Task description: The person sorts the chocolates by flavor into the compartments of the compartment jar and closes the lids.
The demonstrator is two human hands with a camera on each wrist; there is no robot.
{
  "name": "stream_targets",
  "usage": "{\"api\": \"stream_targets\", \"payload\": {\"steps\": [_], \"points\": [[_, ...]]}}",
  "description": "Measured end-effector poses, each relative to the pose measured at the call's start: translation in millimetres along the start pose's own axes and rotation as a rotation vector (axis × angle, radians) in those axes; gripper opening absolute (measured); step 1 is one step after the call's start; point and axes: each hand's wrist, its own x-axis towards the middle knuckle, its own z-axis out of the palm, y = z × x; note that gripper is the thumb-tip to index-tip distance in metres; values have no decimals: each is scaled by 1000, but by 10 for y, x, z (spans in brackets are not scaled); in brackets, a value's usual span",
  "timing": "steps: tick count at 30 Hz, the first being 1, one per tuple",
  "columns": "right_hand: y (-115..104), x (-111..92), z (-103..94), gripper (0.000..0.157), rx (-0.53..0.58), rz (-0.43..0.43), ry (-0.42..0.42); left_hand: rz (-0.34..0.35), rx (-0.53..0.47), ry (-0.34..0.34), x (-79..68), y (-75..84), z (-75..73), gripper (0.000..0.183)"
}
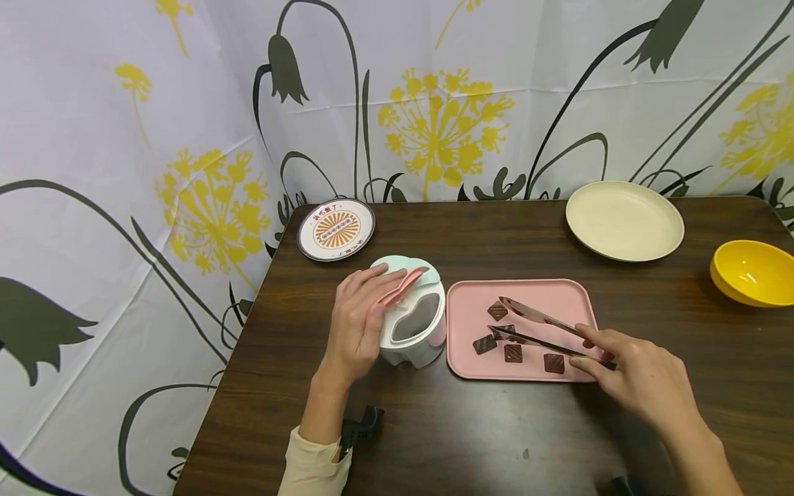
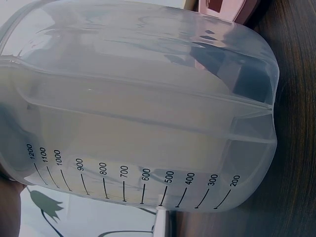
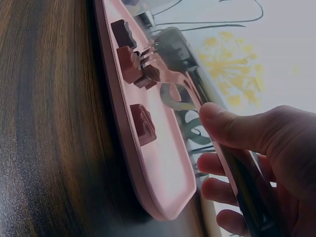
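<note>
While the right hand (image 1: 645, 379) grips metal tongs (image 1: 540, 316), fingers curled round them and tips parted at the dark chocolates (image 1: 554, 363) on the pink tray (image 1: 573, 296), the left hand (image 1: 360, 320) pinches a pink flap (image 1: 403, 286) between thumb and fairly straight fingers, tilted up over the white container (image 1: 409, 353) just left of the tray. On the wooden table (image 1: 471, 427) beyond: yellow bowl (image 1: 744, 293) at right, cream plate (image 1: 625, 220) toward the back edge, patterned plate (image 1: 336, 231) back left; floral cloth (image 1: 397, 41) hangs behind.
</note>
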Motion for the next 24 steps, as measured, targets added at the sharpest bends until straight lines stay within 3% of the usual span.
{"api": "stream_targets", "payload": {"steps": [10, 24], "points": [[58, 18, 23, 48, -3, -13, -75, -8, 2, -5, -1, 3, -5, 51], [66, 22, 36, 40, 3, -32, -64, 2, 6, 2, 8, 14, -6, 50]]}}
